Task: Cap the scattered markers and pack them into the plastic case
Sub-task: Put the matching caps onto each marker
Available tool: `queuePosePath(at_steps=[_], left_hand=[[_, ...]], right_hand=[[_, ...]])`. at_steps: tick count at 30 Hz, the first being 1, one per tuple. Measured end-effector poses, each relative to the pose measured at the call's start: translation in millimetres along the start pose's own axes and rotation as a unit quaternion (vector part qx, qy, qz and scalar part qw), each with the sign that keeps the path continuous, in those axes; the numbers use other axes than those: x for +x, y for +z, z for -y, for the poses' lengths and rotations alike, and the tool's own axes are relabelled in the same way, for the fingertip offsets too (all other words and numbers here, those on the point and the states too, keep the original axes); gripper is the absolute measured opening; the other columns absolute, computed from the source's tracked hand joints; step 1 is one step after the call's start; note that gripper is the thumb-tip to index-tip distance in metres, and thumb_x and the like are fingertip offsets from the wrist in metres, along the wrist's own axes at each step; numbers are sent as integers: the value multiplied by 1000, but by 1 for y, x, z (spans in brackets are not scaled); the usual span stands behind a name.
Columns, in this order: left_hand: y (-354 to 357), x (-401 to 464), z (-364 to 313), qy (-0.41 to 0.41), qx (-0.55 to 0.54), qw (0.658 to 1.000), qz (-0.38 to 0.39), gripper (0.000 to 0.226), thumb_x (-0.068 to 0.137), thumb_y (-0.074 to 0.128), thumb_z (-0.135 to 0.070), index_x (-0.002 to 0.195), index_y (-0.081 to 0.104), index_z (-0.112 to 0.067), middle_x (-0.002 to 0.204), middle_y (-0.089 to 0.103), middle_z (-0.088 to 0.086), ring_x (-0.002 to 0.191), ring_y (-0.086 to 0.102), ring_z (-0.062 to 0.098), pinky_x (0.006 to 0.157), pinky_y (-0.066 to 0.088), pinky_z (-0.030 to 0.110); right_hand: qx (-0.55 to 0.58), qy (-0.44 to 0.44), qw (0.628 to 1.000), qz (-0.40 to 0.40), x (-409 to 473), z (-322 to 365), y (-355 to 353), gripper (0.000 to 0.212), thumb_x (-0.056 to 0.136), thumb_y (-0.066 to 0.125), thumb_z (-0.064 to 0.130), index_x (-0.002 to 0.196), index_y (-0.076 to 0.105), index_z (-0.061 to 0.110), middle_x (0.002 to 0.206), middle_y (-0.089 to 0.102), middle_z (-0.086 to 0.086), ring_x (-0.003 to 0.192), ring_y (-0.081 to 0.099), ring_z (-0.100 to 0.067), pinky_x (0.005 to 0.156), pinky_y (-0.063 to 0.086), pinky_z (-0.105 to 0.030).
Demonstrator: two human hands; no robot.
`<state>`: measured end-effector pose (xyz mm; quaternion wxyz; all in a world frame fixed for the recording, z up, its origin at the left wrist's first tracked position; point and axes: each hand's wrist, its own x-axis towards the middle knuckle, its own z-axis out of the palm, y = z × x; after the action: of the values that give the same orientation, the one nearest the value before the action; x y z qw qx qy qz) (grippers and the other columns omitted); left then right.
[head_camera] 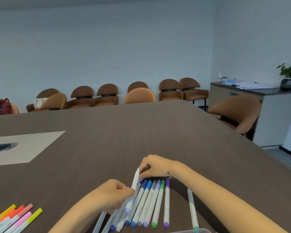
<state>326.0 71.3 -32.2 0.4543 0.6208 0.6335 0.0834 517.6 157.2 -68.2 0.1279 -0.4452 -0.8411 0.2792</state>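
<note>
My left hand (111,194) grips a white marker (133,189) with a lilac end, tilted up off the table. My right hand (154,167) pinches near its upper tip, beside a small purple cap (141,180). Under them a row of capped markers (151,202) in blue, grey, lilac, green and purple lies side by side. One teal-tipped marker (192,211) lies apart on the right. The rim of the clear plastic case (188,231) shows at the bottom edge.
Several yellow, orange and pink markers (15,217) lie at the bottom left. The dark wooden table (141,132) has a grey cable panel (23,145) on the left. Brown chairs (138,95) line the far wall; a cabinet with a plant (289,76) stands right.
</note>
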Motion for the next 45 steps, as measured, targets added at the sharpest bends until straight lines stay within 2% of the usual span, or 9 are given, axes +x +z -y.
queuePosePath(at_steps=[4, 8, 11, 15, 18, 32, 36, 39, 45], left_hand=[[-4, -5, -2, 32, 2, 999, -20, 27, 92, 54, -30, 68, 51, -16, 58, 38, -1, 47, 31, 9, 42, 28, 16], [5, -3, -4, 87, 21, 995, -46, 23, 94, 51, -32, 77, 54, -17, 65, 53, -5, 53, 42, 5, 52, 35, 15], [20, -1, -12, 113, 39, 992, -39, 19, 94, 51, -34, 83, 56, -19, 77, 63, -1, 61, 49, 6, 56, 44, 15], [46, 0, -28, 130, 13, 991, 6, 11, 92, 58, -29, 88, 60, -18, 89, 74, 3, 69, 63, 8, 60, 51, 16], [60, -2, -40, 158, 23, 987, 19, 9, 91, 60, -26, 89, 63, -18, 86, 74, 3, 59, 62, 6, 58, 48, 12], [71, -2, -44, 167, -12, 986, 3, 17, 91, 61, -24, 98, 69, -11, 88, 74, 4, 56, 62, 7, 68, 55, 17], [79, -1, -45, 160, -28, 987, -15, 17, 92, 59, -23, 98, 71, -12, 77, 69, -3, 62, 62, 8, 60, 51, 11], [87, -1, -51, 115, -67, 991, -19, 22, 89, 62, -21, 103, 71, -7, 90, 70, 5, 77, 64, 14, 80, 56, 25], [97, -2, -55, 64, -76, 995, -27, 28, 90, 60, -20, 111, 68, -3, 106, 69, 11, 82, 60, 15, 81, 52, 23]], right_hand=[[-19, 11, 1000, -9, 6, -1, 4, 21, 89, 63, 26, 104, 72, 15, 88, 61, 13, 80, 57, -3, 70, 42, -13], [101, 51, 979, -168, -27, -15, -6, 20, 91, 59, 28, 108, 64, 18, 101, 66, 3, 96, 62, -9, 88, 52, -26], [275, 90, 916, -278, -75, -17, -16, 24, 95, 54, 28, 117, 60, 27, 100, 68, 5, 97, 63, -12, 81, 53, -19], [508, 107, 804, -291, -124, -21, -13, 23, 92, 58, 27, 114, 64, 22, 107, 71, -2, 100, 66, -15, 82, 51, -22], [543, 130, 767, -317, -131, -25, -8, 23, 91, 60, 25, 111, 65, 15, 103, 73, -2, 100, 66, -17, 83, 52, -24], [349, 127, 871, -322, -121, -19, 0, 16, 88, 63, 32, 97, 69, 20, 98, 71, 4, 94, 66, -13, 75, 51, -18], [355, 114, 861, -345, -119, -16, 4, 20, 89, 61, 31, 95, 69, 14, 94, 71, 2, 90, 67, -14, 73, 52, -18], [369, 96, 853, -357, -117, -13, 9, 21, 90, 60, 26, 97, 69, 8, 90, 72, 0, 85, 67, -12, 70, 52, -15], [382, 95, 847, -358, -114, -16, 18, 19, 90, 60, 21, 97, 69, 5, 88, 70, -3, 87, 66, -18, 73, 54, -17]])
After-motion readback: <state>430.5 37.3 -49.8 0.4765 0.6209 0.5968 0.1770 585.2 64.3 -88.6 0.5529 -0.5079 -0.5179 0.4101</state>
